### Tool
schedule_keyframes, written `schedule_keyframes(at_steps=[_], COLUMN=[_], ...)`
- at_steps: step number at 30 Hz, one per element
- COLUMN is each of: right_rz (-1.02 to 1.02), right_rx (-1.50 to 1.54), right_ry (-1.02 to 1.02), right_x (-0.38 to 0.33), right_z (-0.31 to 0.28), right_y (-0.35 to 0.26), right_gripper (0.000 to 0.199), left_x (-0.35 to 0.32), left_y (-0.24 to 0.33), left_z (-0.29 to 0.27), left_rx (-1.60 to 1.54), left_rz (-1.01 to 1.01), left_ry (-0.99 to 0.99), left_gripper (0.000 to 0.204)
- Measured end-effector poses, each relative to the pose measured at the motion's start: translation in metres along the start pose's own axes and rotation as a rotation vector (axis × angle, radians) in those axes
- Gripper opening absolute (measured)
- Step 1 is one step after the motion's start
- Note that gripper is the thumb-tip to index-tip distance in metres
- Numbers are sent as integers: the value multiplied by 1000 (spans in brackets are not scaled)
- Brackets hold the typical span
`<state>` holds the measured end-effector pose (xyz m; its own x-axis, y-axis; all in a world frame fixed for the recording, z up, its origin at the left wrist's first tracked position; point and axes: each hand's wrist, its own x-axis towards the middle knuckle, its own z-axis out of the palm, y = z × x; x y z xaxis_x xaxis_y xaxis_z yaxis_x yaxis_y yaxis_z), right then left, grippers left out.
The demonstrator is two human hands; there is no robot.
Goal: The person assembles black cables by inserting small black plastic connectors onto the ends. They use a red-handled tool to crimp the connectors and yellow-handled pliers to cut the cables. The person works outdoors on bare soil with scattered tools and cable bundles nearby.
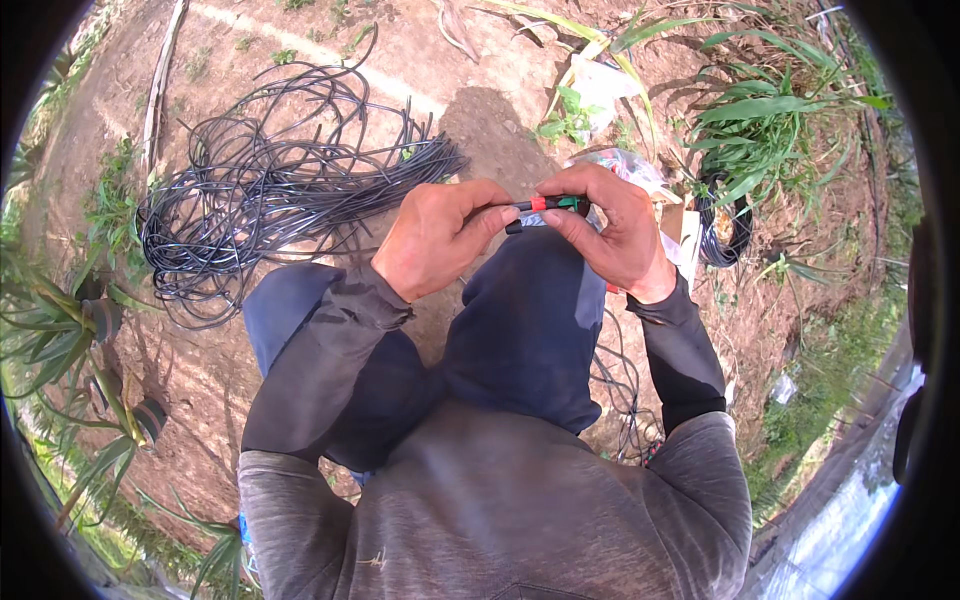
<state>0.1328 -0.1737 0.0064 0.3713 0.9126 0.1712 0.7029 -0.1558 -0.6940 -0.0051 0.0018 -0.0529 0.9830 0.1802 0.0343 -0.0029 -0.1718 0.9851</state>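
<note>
In front of my knees I hold a small fitting (566,203) with a black and green body and a red section. My right hand (622,228) pinches its black and green end between thumb and fingers. The thumb and fingers of my left hand (438,238) are closed on a short piece of thin black tube (514,226). The tube meets the fitting at its red section, between my two hands. My left fingers partly hide the tube. A large tangled bundle of thin black tubing (270,190) lies on the ground beyond my left hand.
Beyond my right hand lie a clear plastic bag (625,165) and a cardboard box (680,222). A coil of black tubing (724,228) sits by a grassy plant (765,120). Thinner loose tubes (627,388) lie beside my right leg. Spiky plants (50,330) grow at the left.
</note>
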Motion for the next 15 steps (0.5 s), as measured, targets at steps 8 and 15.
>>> schedule_keyframes(at_steps=[8,15], right_rz=[35,246], right_rx=[77,152], right_ry=[-71,-133], right_x=[-5,-14], right_z=[3,6], right_y=[2,5], right_gripper=[15,12], left_x=[-2,-6], left_y=[-8,-18], left_z=[12,23], left_rx=[-120,181], left_rz=[-20,325], left_ry=[-15,169], left_gripper=[12,12])
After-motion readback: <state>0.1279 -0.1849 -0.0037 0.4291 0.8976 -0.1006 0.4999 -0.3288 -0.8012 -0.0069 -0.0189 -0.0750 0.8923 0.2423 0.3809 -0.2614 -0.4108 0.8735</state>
